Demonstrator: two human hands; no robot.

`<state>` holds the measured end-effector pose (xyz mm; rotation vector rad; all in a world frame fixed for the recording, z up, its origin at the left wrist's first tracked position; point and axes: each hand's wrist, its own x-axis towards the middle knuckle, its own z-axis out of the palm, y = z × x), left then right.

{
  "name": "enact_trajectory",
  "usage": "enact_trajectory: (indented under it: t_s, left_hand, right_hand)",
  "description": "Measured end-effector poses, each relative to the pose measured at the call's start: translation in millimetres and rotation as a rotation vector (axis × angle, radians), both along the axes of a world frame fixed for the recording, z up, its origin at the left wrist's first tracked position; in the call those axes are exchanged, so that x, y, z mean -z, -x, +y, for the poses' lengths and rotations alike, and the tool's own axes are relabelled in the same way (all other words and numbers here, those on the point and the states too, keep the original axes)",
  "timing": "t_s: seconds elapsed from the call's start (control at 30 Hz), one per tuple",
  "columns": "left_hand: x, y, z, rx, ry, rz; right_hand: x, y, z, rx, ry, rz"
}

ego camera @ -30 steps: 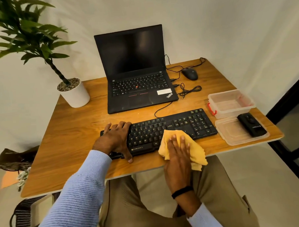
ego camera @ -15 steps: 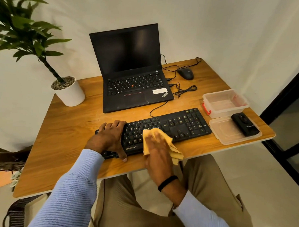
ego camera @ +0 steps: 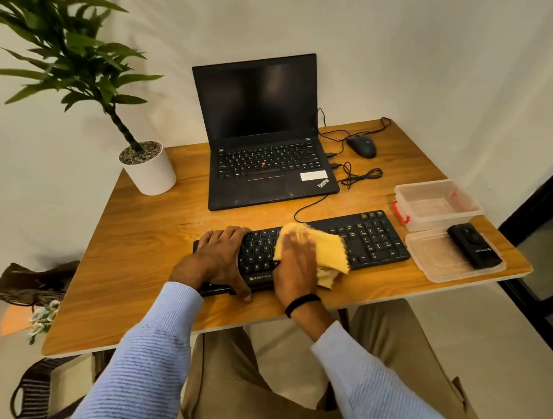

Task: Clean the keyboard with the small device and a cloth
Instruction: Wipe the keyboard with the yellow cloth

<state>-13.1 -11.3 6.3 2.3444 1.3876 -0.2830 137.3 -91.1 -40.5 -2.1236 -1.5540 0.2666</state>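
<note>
A black keyboard (ego camera: 368,237) lies near the front edge of the wooden table (ego camera: 137,247). My left hand (ego camera: 220,259) rests on its left end, thumb hooked over the front edge. My right hand (ego camera: 294,259) lies flat on a yellow cloth (ego camera: 329,249) and presses it onto the middle keys. Part of the cloth hangs over the keyboard's front edge. The small black device (ego camera: 473,246) lies on a clear plastic lid (ego camera: 439,259) at the right end of the table, apart from both hands.
An open black laptop (ego camera: 267,165) stands behind the keyboard, with a mouse (ego camera: 362,146) and loose cables (ego camera: 361,175) to its right. A clear plastic box (ego camera: 436,204) sits behind the lid. A potted plant (ego camera: 148,169) stands at the back left. Bags lie on the floor to the left.
My right hand has slid the yellow cloth from the keyboard's front edge up onto the middle keys, towards the left. My left hand has stayed on the keyboard's left end.
</note>
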Motion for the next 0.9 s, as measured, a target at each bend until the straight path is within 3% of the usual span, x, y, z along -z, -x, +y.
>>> enact_trajectory:
  t_s: [0.07, 0.23, 0.37, 0.5, 0.6, 0.77, 0.9]
  left_hand:
    - [1, 2, 1, 0.006, 0.000, -0.011]
    - [4, 5, 3, -0.008, 0.019, -0.041]
    - [3, 4, 5, -0.007, 0.015, -0.025]
    - [9, 11, 5, -0.024, 0.022, -0.076]
    - [14, 11, 3, -0.023, 0.000, -0.057]
    - [12, 6, 1, -0.064, -0.045, 0.082]
    - [8, 2, 3, -0.044, -0.051, 0.098]
  right_hand:
    - [-3, 6, -3, -0.132, 0.007, -0.030]
    - [-1, -35, 22, 0.183, 0.002, -0.030]
    - [-3, 20, 15, -0.234, -0.023, -0.052]
    - [-21, -44, 24, 0.019, -0.144, 0.145]
    - [-41, -86, 30, 0.143, -0.176, 0.086]
    - [-23, -56, 42, 0.067, 0.019, -0.075]
    - [-10, 2, 46, 0.000, -0.020, -0.047]
